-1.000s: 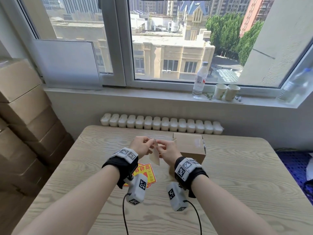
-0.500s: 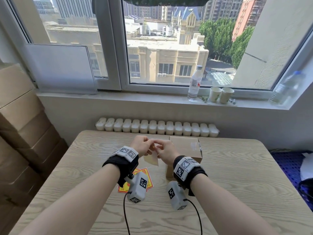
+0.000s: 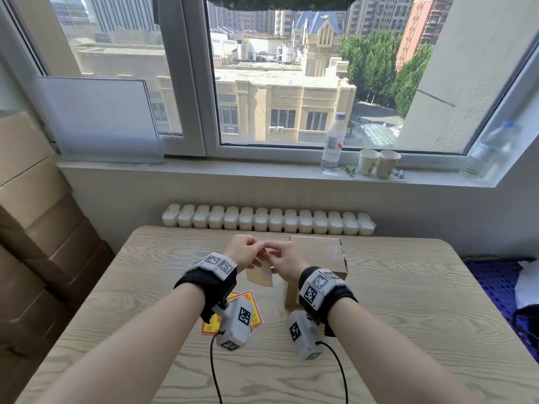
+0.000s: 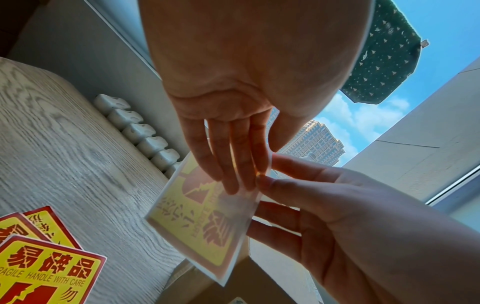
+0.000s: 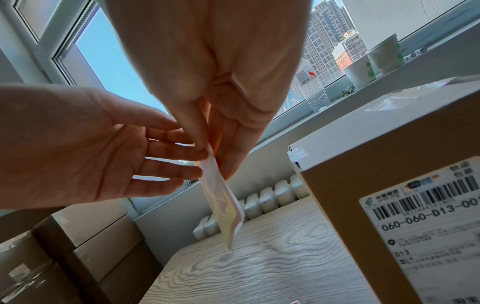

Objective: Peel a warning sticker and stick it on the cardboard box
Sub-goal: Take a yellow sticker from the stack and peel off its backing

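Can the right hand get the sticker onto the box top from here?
Probably yes. The right hand pinches the warning sticker together with the left hand, just left of the cardboard box, whose top looks bare. But the backing seems still attached.

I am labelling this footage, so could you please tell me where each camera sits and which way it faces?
Head: on the head, looking forward and down at the table, window, both forearms.
Left wrist: under the left hand, looking up along its fingers at the sticker.
Right wrist: under the right hand, looking past the cardboard box.
All share the sticker.
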Tool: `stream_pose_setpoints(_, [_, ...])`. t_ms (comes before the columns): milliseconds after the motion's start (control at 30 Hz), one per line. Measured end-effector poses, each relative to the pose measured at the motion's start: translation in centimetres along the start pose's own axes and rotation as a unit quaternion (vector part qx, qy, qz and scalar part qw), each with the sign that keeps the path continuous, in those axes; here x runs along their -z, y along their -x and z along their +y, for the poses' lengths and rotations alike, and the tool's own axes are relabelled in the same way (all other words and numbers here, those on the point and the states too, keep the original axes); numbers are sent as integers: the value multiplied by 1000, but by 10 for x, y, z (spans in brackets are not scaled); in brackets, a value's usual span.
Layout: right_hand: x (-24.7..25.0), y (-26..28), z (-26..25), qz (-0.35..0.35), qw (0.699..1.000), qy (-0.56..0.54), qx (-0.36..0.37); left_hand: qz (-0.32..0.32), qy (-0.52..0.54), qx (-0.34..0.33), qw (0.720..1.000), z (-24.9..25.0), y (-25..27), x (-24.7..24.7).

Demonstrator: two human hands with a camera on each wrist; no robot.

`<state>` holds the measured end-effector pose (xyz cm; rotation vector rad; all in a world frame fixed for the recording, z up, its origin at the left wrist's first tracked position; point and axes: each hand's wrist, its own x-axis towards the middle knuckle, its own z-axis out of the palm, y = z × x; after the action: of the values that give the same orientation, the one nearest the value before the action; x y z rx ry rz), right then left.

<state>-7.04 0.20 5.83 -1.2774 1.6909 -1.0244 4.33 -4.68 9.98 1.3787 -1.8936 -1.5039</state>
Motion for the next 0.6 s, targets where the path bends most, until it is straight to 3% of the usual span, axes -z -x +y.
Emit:
stream_pose_setpoints(400, [5,3,-5,-12,991,-112,-66,-7,-36,-25,999,-3,1,-2])
stream_pose_setpoints(600, [7,1,-4,23,996,-65,-55,-20,-47,-23,998,-3,1,-1])
